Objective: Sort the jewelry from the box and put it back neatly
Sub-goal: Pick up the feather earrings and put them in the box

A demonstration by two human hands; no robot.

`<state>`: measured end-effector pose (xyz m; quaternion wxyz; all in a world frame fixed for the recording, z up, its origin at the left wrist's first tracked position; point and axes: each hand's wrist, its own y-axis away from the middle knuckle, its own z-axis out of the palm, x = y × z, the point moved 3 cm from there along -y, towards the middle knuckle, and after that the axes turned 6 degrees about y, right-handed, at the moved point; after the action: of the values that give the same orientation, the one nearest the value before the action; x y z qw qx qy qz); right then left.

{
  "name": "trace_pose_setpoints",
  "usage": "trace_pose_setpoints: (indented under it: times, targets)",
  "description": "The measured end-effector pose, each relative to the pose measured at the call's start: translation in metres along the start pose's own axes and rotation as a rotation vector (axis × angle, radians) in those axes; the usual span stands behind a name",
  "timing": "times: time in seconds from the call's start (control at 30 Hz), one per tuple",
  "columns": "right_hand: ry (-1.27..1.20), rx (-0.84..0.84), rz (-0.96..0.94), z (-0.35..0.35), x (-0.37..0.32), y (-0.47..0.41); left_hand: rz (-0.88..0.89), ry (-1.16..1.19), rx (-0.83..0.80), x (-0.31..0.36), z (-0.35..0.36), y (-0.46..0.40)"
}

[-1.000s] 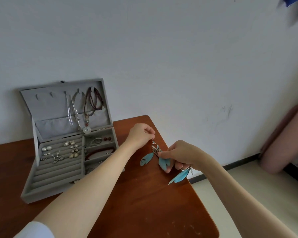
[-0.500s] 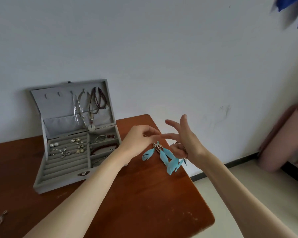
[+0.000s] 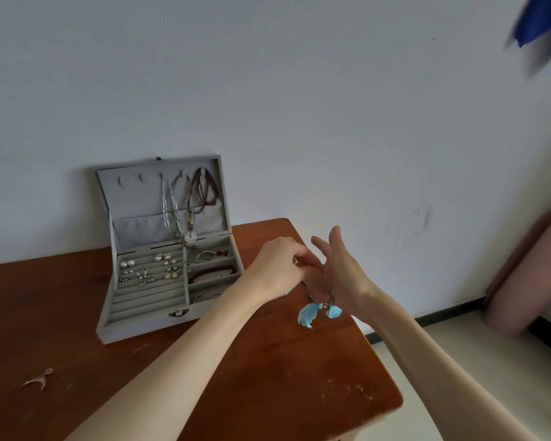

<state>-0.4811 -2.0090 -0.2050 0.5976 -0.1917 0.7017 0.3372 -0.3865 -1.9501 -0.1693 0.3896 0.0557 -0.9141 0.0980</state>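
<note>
1. Head view, hands: we see the left hand [image 3: 280, 265] with fingers curled, pinching something small and metallic at its fingertips, right against the right palm; what exactly it pinches is too small to tell. The right hand [image 3: 341, 275] stands edge-up with fingers straight and spread, and the turquoise feather earrings [image 3: 318, 310] dangle from it on a small chain, the feathers hanging just above the counter [image 3: 268, 377]
2. Head view, box: the grey jewelry box [image 3: 147, 316] sits open on the counter to the left of the hands, lid leaning against the white wall [image 3: 299, 122]. Necklaces [image 3: 185, 202] hang from hooks inside the lid. Small earrings [image 3: 159, 265] lie in the ridged rows on the left, and a dark red beaded bracelet [image 3: 212, 271] lies in a right-hand compartment
3. Head view, elsewhere: a small pale metal piece [image 3: 39, 381] lies alone on the counter near the left edge, well apart from the box. A pinkish roll [image 3: 528, 275] leans at the far right, on the floor
</note>
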Motion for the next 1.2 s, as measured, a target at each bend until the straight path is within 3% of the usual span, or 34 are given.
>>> trace_pose_setpoints:
  times: [0.27,0.57,0.7,0.8,1.03,1.2]
  targets:
    - [-0.103,-0.007,-0.026,-0.001,-0.001,0.005,0.015,-0.025,0.003,-0.006,-0.007,0.0]
    - [0.307,0.126,-0.143,-0.011,-0.004,0.015,-0.106,0.221,0.04,-0.019,-0.02,-0.012]
    - [0.299,0.171,-0.107,-0.009,-0.003,0.006,-0.182,0.279,-0.016,-0.032,-0.029,-0.025]
    - [0.302,0.174,-0.058,-0.001,0.003,-0.007,-0.231,0.22,-0.02,-0.047,-0.033,-0.04]
    - [0.596,0.175,-0.026,0.011,0.015,-0.039,-0.295,-0.025,0.002,-0.073,-0.017,-0.077]
    - [0.731,0.142,0.051,0.004,0.018,-0.045,-0.318,-0.075,-0.005,-0.094,-0.002,-0.091]
